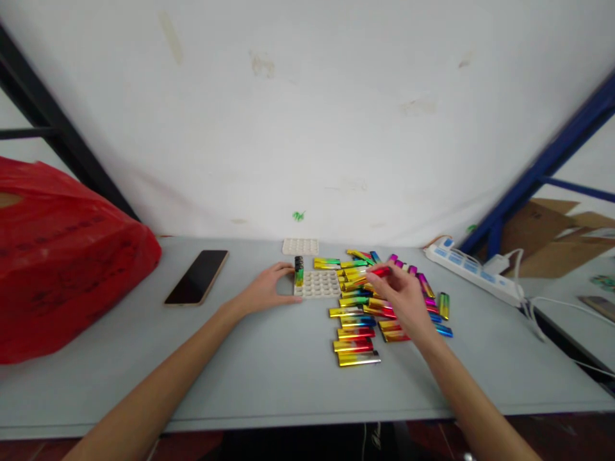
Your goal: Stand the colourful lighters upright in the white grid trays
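A white tray [321, 285] with rows of round holes lies flat on the table. My left hand [262, 291] grips its left end, fingers at the far corner and thumb at the near corner. A few lighters [299, 276] with black tops stand upright along the tray's left edge. To the tray's right, my right hand [401, 298] is closed on a shiny red and gold lighter [379, 271], held above a loose pile. Many metallic lighters [356, 346] in gold, red, blue, green and purple lie around and under this hand, some hidden by it.
A second white tray [300, 246] lies by the wall. On the left are a dark phone [196, 278] and a large red plastic bag [72, 262]. A white power strip [473, 269] with cables lies at the right, near a cardboard box [552, 237].
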`<state>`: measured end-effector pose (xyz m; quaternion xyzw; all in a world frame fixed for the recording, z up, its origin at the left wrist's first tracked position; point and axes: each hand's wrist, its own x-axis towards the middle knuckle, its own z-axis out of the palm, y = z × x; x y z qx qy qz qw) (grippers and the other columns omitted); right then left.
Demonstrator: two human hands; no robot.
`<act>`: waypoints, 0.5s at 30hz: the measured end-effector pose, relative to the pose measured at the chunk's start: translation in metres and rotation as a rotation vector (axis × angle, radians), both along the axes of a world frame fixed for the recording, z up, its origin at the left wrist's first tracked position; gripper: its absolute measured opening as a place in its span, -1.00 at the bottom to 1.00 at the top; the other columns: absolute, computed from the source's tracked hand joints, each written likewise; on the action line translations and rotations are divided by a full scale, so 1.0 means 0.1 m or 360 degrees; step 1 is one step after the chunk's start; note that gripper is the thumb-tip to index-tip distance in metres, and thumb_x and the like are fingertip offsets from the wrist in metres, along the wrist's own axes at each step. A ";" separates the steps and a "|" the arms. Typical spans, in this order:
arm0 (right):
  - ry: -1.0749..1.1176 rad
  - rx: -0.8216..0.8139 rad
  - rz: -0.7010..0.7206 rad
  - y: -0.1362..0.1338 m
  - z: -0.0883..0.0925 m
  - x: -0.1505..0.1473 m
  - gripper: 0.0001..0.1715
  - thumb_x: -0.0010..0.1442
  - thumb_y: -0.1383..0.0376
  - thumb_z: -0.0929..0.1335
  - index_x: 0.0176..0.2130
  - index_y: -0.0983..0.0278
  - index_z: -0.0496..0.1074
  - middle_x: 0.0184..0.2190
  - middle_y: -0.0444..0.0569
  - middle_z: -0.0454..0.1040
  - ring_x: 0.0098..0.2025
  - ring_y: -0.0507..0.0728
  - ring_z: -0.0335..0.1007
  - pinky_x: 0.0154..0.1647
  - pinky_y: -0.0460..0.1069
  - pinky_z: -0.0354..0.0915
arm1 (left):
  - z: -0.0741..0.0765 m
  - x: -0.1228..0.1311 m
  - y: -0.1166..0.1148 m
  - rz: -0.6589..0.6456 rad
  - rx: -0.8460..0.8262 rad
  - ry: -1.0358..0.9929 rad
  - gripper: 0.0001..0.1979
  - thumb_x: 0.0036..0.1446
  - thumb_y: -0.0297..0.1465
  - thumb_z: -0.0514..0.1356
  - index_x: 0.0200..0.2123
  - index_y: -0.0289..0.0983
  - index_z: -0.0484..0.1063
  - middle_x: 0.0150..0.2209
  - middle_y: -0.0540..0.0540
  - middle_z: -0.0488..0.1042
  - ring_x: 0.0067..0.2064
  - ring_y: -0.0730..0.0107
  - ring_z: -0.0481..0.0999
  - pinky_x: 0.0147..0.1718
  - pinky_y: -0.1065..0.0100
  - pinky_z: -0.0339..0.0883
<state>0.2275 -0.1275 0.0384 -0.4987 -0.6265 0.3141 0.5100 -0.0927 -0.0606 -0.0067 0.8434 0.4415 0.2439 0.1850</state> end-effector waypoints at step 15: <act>0.0676 -0.0692 0.0830 0.52 -0.16 -0.98 -0.37 0.19 -0.26 0.27 -0.41 0.23 0.25 -0.62 -0.31 0.00 -0.65 -0.08 -0.16 -0.64 -0.15 -0.17 | 0.02 0.02 -0.02 -0.0037 0.0027 -0.0012 -0.28 -0.02 0.09 0.35 0.10 -0.24 0.46 0.17 -0.25 0.42 0.20 -0.05 0.42 0.25 0.07 0.26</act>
